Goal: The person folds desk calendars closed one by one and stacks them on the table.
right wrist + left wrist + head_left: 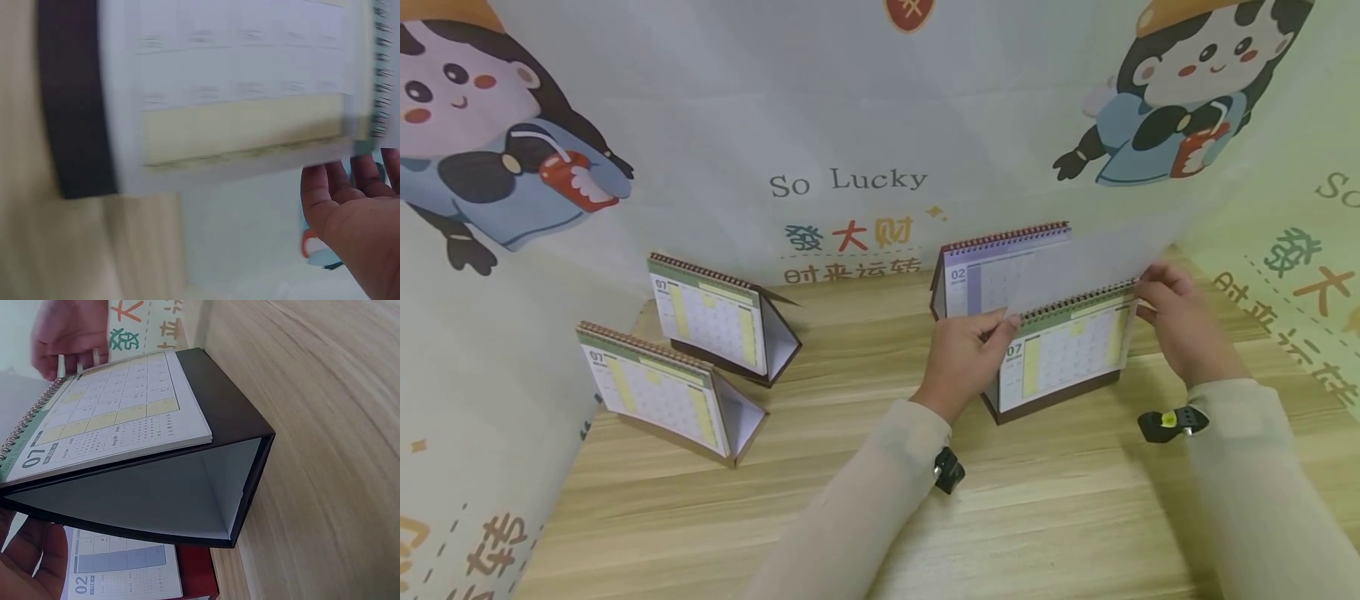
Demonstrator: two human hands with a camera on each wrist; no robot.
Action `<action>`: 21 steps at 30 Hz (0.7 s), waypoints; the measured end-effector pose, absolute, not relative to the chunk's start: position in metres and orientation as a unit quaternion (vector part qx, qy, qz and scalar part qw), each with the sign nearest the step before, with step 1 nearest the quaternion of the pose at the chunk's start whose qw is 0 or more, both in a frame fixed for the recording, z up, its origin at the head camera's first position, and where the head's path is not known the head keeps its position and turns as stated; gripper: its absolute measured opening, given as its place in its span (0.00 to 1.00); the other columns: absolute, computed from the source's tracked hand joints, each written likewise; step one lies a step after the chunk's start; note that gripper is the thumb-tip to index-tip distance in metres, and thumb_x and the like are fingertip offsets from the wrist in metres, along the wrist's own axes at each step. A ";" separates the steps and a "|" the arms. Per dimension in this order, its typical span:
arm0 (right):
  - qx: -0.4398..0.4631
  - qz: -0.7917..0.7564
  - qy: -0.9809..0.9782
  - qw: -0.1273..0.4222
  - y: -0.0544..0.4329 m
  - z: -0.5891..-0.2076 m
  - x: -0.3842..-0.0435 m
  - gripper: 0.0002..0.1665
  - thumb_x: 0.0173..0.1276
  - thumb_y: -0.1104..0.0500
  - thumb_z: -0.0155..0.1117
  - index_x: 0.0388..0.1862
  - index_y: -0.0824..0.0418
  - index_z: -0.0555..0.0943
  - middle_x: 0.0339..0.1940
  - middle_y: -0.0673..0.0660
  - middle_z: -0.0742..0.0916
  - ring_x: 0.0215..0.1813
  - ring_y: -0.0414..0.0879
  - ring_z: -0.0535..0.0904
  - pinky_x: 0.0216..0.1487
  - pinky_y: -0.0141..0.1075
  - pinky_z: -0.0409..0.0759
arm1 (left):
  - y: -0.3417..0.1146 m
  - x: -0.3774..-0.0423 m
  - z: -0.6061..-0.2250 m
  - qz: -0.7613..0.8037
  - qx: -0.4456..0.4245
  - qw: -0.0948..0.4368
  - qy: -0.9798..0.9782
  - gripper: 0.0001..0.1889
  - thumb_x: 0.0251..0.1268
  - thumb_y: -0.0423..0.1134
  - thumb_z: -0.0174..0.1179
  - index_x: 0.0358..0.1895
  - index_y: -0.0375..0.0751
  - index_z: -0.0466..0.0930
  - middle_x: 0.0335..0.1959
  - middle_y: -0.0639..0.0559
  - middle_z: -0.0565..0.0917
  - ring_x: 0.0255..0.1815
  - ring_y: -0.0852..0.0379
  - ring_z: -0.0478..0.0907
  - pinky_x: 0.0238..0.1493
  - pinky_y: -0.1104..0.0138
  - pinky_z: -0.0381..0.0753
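A green-topped desk calendar [1071, 358] marked 07 stands upright on its dark base in front of me. At the left end of its ring binding, my left hand [961, 360] pinches the top corner between thumb and fingers. My right hand [1187, 321] holds the opposite top corner, its fingers behind the page edge in the right wrist view. A pale blank sheet [1123, 250] rises behind the rings. Close behind stands a purple-topped desk calendar [992, 279] marked 02, partly covered by the sheet. The left wrist view shows the calendar's hollow triangular stand [144, 487] from the side.
Two more green-topped calendars marked 07 stand at the left, one nearer [655, 396] and one farther back [711, 325]. A printed cloth wall [850, 100] closes off the back and sides of the wood-grain table [820, 467].
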State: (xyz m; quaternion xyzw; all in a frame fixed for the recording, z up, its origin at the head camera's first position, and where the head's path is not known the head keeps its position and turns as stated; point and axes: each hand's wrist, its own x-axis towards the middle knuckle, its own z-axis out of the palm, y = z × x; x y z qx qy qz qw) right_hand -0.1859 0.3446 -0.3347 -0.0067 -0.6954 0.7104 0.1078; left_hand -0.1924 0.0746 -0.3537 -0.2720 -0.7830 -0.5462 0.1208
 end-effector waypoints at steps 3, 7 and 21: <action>0.007 0.729 -0.671 0.137 0.345 -0.323 -0.183 0.05 0.78 0.63 0.51 0.45 0.58 0.75 0.47 0.50 0.75 0.51 0.39 0.71 0.46 0.25 0.75 | 0.075 -0.192 -0.354 -0.542 -0.272 0.122 -0.785 0.12 0.73 0.42 0.60 0.52 0.43 0.86 0.49 0.51 0.86 0.44 0.74 0.79 0.38 0.79 0.77; -0.001 0.725 -0.671 0.156 0.347 -0.309 -0.177 0.07 0.78 0.58 0.54 0.46 0.59 0.78 0.47 0.51 0.78 0.51 0.41 0.76 0.46 0.25 0.78 | 0.075 -0.191 -0.353 -0.540 -0.272 0.122 -0.787 0.12 0.73 0.42 0.60 0.52 0.42 0.86 0.49 0.51 0.85 0.43 0.74 0.79 0.37 0.80 0.77; 0.029 0.737 -0.657 0.156 0.354 -0.276 -0.157 0.28 0.81 0.42 0.40 0.59 0.61 0.75 0.52 0.53 0.82 0.54 0.45 0.76 0.51 0.29 0.73 | 0.075 -0.191 -0.352 -0.526 -0.273 0.135 -0.794 0.11 0.72 0.41 0.60 0.51 0.43 0.87 0.44 0.51 0.88 0.29 0.70 0.77 0.22 0.78 0.72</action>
